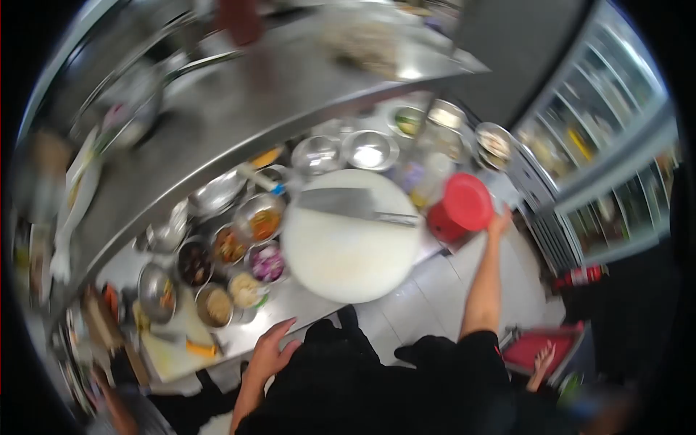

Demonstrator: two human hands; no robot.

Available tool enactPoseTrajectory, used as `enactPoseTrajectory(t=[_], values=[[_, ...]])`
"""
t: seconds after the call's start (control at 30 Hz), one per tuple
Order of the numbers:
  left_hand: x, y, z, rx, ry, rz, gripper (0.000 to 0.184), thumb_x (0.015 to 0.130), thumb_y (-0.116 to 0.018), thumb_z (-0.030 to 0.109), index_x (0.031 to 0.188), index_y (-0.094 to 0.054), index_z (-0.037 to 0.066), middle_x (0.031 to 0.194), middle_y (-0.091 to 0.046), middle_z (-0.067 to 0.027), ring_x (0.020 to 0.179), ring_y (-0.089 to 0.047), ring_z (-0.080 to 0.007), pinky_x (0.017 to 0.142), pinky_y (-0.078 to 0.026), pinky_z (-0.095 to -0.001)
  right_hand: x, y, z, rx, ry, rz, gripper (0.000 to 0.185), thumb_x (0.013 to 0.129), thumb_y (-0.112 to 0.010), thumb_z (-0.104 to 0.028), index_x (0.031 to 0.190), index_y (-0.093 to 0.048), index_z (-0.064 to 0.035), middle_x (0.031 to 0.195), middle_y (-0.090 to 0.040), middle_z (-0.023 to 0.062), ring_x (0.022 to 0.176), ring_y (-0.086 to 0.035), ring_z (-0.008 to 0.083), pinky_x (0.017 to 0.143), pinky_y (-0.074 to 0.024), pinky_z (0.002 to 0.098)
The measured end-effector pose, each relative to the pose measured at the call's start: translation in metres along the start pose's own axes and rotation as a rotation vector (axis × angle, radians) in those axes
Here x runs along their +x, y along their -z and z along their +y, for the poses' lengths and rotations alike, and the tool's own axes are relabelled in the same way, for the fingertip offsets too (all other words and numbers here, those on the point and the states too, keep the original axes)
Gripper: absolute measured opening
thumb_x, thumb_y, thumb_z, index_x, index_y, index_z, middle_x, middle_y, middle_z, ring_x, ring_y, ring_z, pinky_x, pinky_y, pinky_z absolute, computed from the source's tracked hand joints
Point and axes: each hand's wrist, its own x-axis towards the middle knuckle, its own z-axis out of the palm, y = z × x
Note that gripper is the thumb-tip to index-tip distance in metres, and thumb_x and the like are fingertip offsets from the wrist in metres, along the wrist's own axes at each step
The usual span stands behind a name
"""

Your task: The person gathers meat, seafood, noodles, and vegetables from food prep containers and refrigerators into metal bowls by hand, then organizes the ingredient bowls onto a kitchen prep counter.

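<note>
My right hand [499, 220] is at the right side of a red plastic container [464, 206] with a round top, its fingers closed against the side and partly hidden. The container stands by the right edge of the counter, beside a thick round white chopping board [348, 264]. A cleaver [337, 204] lies flat on the board, its handle pointing at the container. Lower left of the board, my left hand [274, 351] hangs near the counter's front edge, with fingers apart and nothing in it.
Bowls of chopped purple onion [267, 262], orange food [264, 223] and dark pieces [194, 262] stand left of the board. A knife with a yellow handle [201, 349] lies at lower left. A steel shelf [290, 94] overhangs the back. Another person's hand [544, 357] shows at lower right.
</note>
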Motion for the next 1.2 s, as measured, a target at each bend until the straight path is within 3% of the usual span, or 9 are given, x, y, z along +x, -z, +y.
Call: enactPoseTrajectory(t=[0.1,0.2,0.33,0.53,0.73,0.77,0.87,1.1,1.2], values=[[-0.011,0.013,0.003,-0.006,-0.03,-0.007,0.046,0.084,-0.066,0.016,0.127,-0.052,0.008,0.123,-0.057,-0.0164,0.111,-0.056,-0.0344,0.093,-0.046,-0.038,0.002,0.044,-0.06,-0.038,-0.272,-0.05,0.059,0.068,-0.08,-0.04,0.114,-0.064,-0.0063,0.114,-0.063,0.0177,0.106,-0.059,0.0328,0.093,-0.0457,0.0386],[-0.025,0.021,-0.012,-0.014,-0.066,-0.024,0.046,0.087,-0.063,0.018,0.129,-0.05,0.008,0.124,-0.056,-0.0153,0.113,-0.054,-0.0339,0.095,-0.045,-0.0385,-0.014,0.062,-0.064,0.016,-0.262,-0.035,0.056,0.072,-0.074,-0.027,0.122,-0.06,-0.0063,0.118,-0.062,0.0163,0.102,-0.062,0.0279,0.088,-0.0466,0.0373],[-0.058,0.035,-0.049,-0.045,-0.106,-0.021,0.046,0.088,-0.061,0.019,0.131,-0.049,0.009,0.127,-0.054,-0.0145,0.116,-0.052,-0.0331,0.098,-0.043,-0.0391,-0.047,0.103,-0.128,0.219,-0.323,-0.013,0.044,0.078,-0.068,-0.016,0.121,-0.06,-0.0055,0.087,-0.067,0.014,0.065,-0.061,0.0184,0.062,-0.0514,0.0325],[-0.138,0.084,-0.127,-0.119,-0.161,0.039,0.043,0.088,-0.06,0.017,0.128,-0.051,0.007,0.124,-0.055,-0.0148,0.115,-0.053,-0.0327,0.097,-0.044,-0.0403,-0.169,0.167,-0.318,0.372,-0.022,0.055,0.038,0.084,-0.059,-0.01,0.12,-0.059,0.0001,0.103,-0.065,0.0171,0.088,-0.062,0.0215,0.078,-0.0496,0.0321],[-0.236,0.18,-0.228,-0.108,-0.093,0.271,0.04,0.084,-0.062,0.013,0.124,-0.055,0.007,0.117,-0.06,-0.016,0.108,-0.057,-0.0342,0.092,-0.046,-0.0402,-0.409,0.203,-0.527,0.655,0.19,-0.69,0.033,0.092,-0.054,-0.008,0.123,-0.055,0.0013,0.116,-0.061,0.0107,0.099,-0.06,0.0181,0.085,-0.0489,0.0297],[-0.248,0.197,-0.246,-0.053,-0.046,0.342,0.039,0.084,-0.062,0.013,0.122,-0.057,0.006,0.117,-0.06,-0.0161,0.108,-0.057,-0.0344,0.093,-0.046,-0.0396,-0.451,0.209,-0.563,0.65,0.204,-0.893,0.035,0.083,-0.06,-0.001,0.117,-0.059,-0.0027,0.112,-0.063,0.0094,0.1,-0.06,0.0198,0.086,-0.0482,0.0307],[-0.271,0.239,-0.313,0.018,0.02,0.606,0.035,0.083,-0.063,0.013,0.117,-0.061,0.005,0.11,-0.064,-0.0162,0.102,-0.06,-0.0344,0.09,-0.047,-0.0389,-0.554,0.238,-0.654,0.717,0.775,-1.221,0.034,0.075,-0.066,-0.002,0.109,-0.062,-0.0018,0.114,-0.06,0.0156,0.105,-0.058,0.03,0.087,-0.047,0.0374],[-0.275,0.335,-0.507,0.293,0.497,1.175,0.028,0.079,-0.059,0.008,0.106,-0.065,0.003,0.105,-0.062,-0.02,0.101,-0.059,-0.0331,0.087,-0.047,-0.0408,-0.662,0.247,-0.709,0.568,0.955,-1.212,0.038,0.072,-0.069,-0.007,0.109,-0.062,-0.0035,0.118,-0.053,0.0162,0.109,-0.051,0.0343,0.092,-0.0403,0.0435],[-0.269,0.367,-0.537,0.637,0.734,1.094,0.024,0.08,-0.055,0.009,0.101,-0.066,0.004,0.102,-0.063,-0.0196,0.101,-0.058,-0.0348,0.084,-0.047,-0.0419,-0.673,0.244,-0.713,0.51,0.96,-1.184,0.038,0.071,-0.07,-0.008,0.108,-0.061,-0.0045,0.112,-0.054,0.0152,0.106,-0.051,0.0326,0.089,-0.0392,0.044]])
